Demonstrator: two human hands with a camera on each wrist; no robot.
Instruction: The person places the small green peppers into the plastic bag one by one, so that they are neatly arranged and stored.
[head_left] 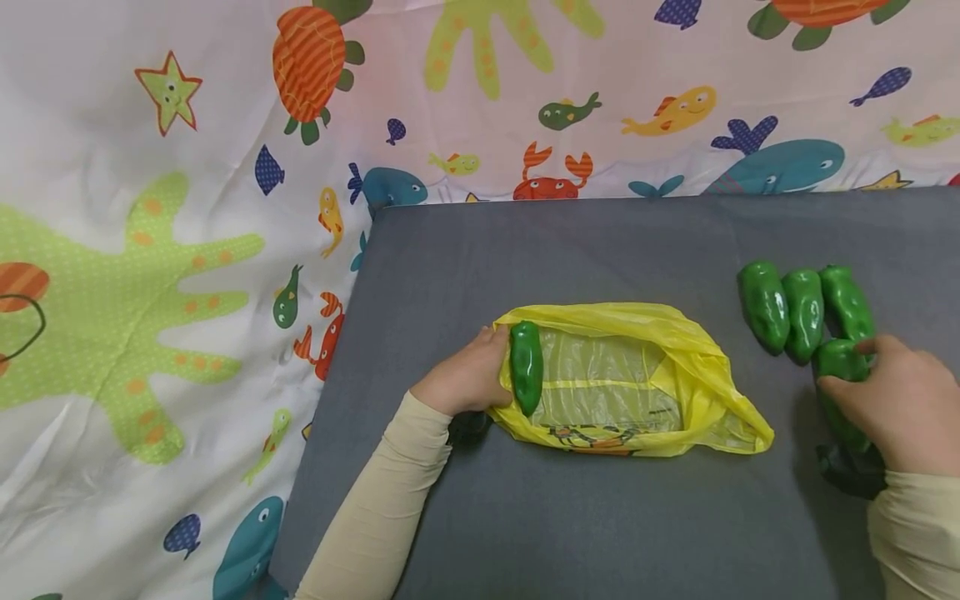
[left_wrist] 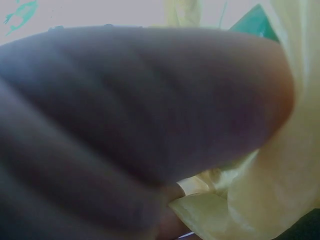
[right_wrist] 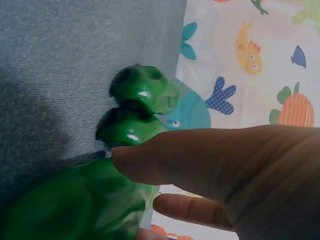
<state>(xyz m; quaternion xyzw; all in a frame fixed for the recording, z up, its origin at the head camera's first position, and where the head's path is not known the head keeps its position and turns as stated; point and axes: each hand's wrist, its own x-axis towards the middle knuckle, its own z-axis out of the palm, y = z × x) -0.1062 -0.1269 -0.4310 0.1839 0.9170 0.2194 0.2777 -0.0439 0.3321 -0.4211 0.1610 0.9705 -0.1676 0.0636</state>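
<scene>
My left hand (head_left: 471, 372) (left_wrist: 150, 110) grips the left edge of a yellow plastic bag (head_left: 701, 354) (left_wrist: 270, 195), which lies with its opening spread. One green pepper (head_left: 527, 368) lies upright in view just inside that edge, beside the fingers. At the right, my right hand (head_left: 911, 404) (right_wrist: 210, 170) pinches the upper end of another green pepper (head_left: 838, 360) (right_wrist: 75, 200) between thumb and fingers. Three more peppers, a left one (head_left: 765, 307), a middle one (head_left: 804, 312) and a right one (head_left: 847, 302), lie side by side just beyond it.
A grey cloth-covered table (head_left: 600, 525) lies under everything. A white curtain with printed sea animals (head_left: 180, 275) hangs along its left and far edges. Dark shapes, partly hidden, show under the left wrist and beside the right wrist.
</scene>
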